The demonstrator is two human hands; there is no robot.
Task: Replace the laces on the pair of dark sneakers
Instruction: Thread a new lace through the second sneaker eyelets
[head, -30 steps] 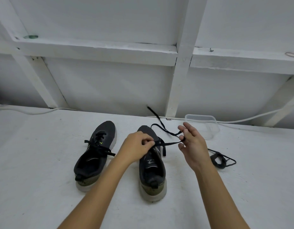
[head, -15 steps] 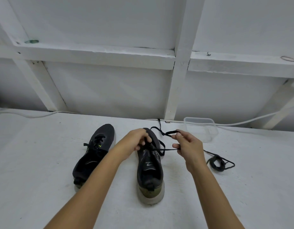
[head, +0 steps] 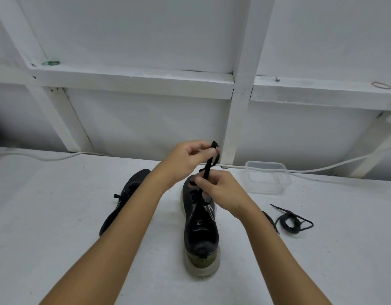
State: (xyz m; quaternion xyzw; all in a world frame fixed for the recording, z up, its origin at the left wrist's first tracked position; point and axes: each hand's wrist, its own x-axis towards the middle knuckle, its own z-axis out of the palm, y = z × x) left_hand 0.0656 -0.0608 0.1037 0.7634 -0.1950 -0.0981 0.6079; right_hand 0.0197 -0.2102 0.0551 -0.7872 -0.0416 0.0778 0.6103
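head | left hand (head: 191, 153), right hand (head: 218, 190) both pinch black lace (head: 209, 166) | dark sneaker (head: 200, 227) upright

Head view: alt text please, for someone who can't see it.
Two hands work a black lace above the right-hand dark sneaker: left hand pulls it up, right hand pinches it lower. Second sneaker sits left; a loose coiled lace right.

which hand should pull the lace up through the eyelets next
Probably the left hand: it already pinches the lace high above the right sneaker, free to pull upward. The right hand sits low on the shoe, holding the lace there.
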